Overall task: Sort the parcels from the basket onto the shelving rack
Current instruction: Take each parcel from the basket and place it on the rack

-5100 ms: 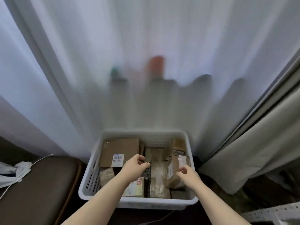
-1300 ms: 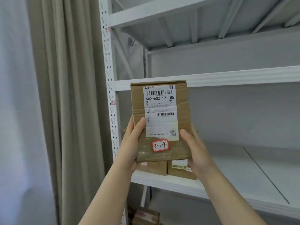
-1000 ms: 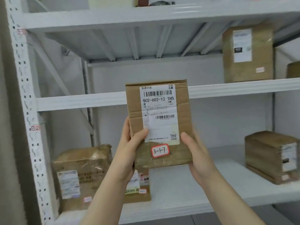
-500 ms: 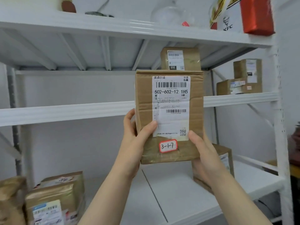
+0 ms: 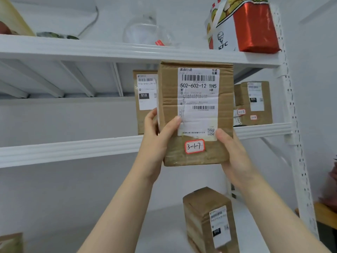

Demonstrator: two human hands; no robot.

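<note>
Head view: the left hand (image 5: 155, 143) grips the lower left edge of a brown rectangular cardboard parcel (image 5: 168, 92). Its thumb is pressed flat on the front at the margin of the white printed shipping label (image 5: 198, 99), with the fingers curled round behind. The right hand (image 5: 235, 157) holds the lower right corner the same way, thumb on the front beside the QR code and fingers hidden behind the box.

The parcel is upright in the air, label facing the camera and touching no shelf. It is raised in front of the middle shelf of the white metal shelving rack (image 5: 73, 148). A red-bordered handwritten sticker (image 5: 194, 146) below the label reads 3-1-7.

Just behind its left edge, a tall brown box with a black 010 tag (image 5: 145, 99) stands on that shelf. To its right a pair of stacked brown boxes (image 5: 255, 103) carry similar red-bordered stickers, too small to read. A brown box lying tilted (image 5: 209, 216) sits on the shelf below. A red and white KFC carton (image 5: 242, 26) stands on the top shelf.

The step in hand looks like reading the code and choosing the slot. To do it well, match the sticker against its neighbours' stickers first. Then slide the parcel in base first with both hands, keeping it upright and the label facing out. The free space behind it is hidden, so ease it in without nudging the tall box.
</note>
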